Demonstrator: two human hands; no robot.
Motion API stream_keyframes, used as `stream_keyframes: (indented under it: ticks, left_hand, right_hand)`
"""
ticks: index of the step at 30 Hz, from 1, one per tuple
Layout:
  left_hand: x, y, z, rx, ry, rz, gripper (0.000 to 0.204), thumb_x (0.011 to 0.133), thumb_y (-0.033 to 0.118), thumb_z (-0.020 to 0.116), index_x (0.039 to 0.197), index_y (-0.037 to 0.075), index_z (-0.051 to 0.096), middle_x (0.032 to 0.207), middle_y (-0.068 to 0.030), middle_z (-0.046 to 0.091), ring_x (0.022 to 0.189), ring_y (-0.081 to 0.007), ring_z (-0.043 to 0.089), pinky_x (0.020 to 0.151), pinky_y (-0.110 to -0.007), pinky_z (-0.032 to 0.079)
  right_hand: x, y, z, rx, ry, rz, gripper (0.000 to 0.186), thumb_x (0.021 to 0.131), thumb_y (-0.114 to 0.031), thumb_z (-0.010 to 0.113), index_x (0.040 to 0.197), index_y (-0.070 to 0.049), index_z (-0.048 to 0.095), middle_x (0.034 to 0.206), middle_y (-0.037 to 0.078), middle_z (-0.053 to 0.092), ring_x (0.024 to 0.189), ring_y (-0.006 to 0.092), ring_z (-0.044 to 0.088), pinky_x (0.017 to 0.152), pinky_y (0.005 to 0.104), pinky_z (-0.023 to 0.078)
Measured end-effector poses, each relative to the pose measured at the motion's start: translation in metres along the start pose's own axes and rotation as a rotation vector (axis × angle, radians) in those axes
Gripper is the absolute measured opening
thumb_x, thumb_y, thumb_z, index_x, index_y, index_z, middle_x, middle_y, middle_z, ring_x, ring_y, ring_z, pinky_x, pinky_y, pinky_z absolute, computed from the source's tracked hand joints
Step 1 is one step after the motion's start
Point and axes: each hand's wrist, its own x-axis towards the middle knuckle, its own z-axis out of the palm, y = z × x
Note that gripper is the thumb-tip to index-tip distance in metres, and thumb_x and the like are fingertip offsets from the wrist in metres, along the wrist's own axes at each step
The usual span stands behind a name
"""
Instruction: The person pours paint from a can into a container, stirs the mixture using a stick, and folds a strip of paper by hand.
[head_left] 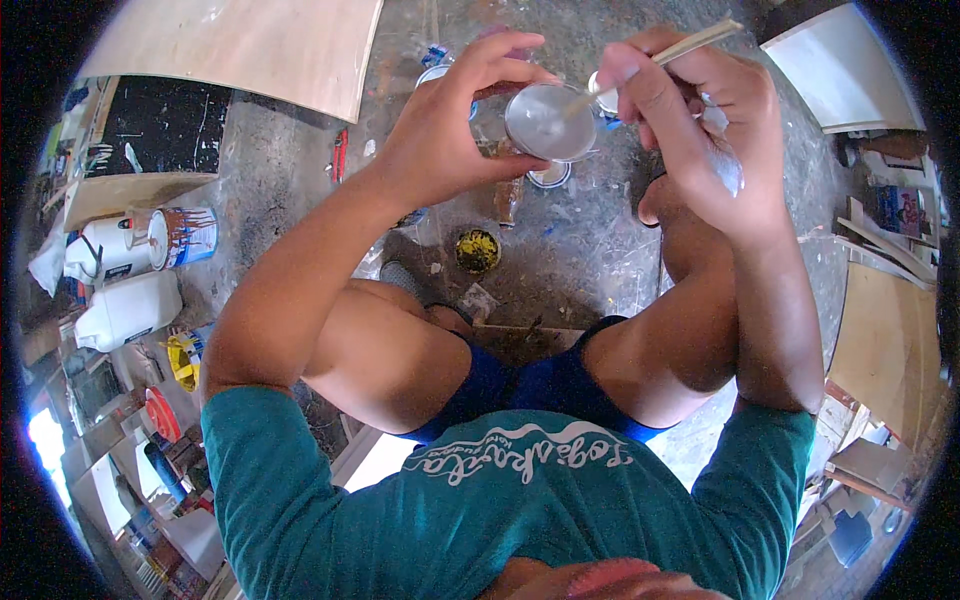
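Cup [526,106], pale and round-mouthed, is held above the floor [610,260] in front of the person, mouth upward. Left hand [446,108] grasps it from the left, thumb on the near side and fingers on the far side. Right hand [722,130] pinches a thin stick [692,42] between thumb and fingers; the stick's lower end sits inside the cup, at the whitish liquid [545,132]. White smears [724,168] mark the right hand near the thumb.

Handling: the cup appears light and thin-walled; excess pressure would probably flex it, and wet patches would make it slippery. Hold the outer wall below the rim, thumb opposed to fingers. Keep it level, as the contents look runny. The stick appears light and stiff; grip its upper part, away from the liquid.

Clearance: the cup's rim limits sideways travel of the stick. Upward, nothing shows above the stick. The board [240,50] lies well apart, its edge left of the left hand. A yellow-marked tin [478,251] stands nearer the body; the left thigh [385,355] and right thigh [665,370] bound the space.
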Motion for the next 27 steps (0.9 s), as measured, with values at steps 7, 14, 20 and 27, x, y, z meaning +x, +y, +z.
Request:
stream_keyframes:
  ticks: [7,14,20,27]
  left_hand:
    - [0.002,-0.001,0.0,0.019,-0.008,0.033,0.095,0.069,0.018,0.096,0.148,0.007,0.044,0.129,-0.0092,0.069,0.121,-0.0248,0.068,0.107,-0.038,0.053]
    - [0.001,0.0,-0.002,0.024,-0.017,0.021,0.097,0.069,0.018,0.096,0.149,0.008,0.042,0.13,-0.0098,0.069,0.12,-0.0244,0.068,0.108,-0.038,0.053]
    - [0.0,-0.004,-0.003,0.087,-0.013,0.05,0.099,0.068,0.019,0.096,0.149,0.01,0.041,0.131,-0.0106,0.069,0.122,-0.0263,0.067,0.108,-0.039,0.052]
    - [0.0,-0.006,-0.002,0.165,-0.033,0.045,0.099,0.067,0.02,0.096,0.149,0.011,0.041,0.13,-0.0111,0.07,0.124,-0.0283,0.066,0.109,-0.04,0.051]
  right_hand:
    - [-0.002,-0.005,0.0,-0.038,0.007,0.052,0.02,0.1,-0.014,0.067,0.091,0.002,0.075,0.071,0.002,0.068,0.056,0.0055,0.057,0.05,0.0232,0.042]
    - [-0.002,-0.006,0.001,-0.121,-0.007,-0.045,0.019,0.1,-0.014,0.067,0.093,0.001,0.075,0.072,0.003,0.07,0.055,0.0077,0.059,0.051,0.0238,0.045]
    - [-0.003,-0.004,0.001,-0.091,-0.059,-0.103,0.017,0.099,-0.014,0.067,0.093,0.0,0.075,0.074,0.005,0.07,0.06,0.0084,0.063,0.054,0.0247,0.048]
    - [0.0,0.01,0.007,0.05,-0.112,-0.149,0.017,0.1,-0.014,0.066,0.097,0.0,0.075,0.08,0.006,0.071,0.061,0.0113,0.064,0.056,0.0259,0.05]
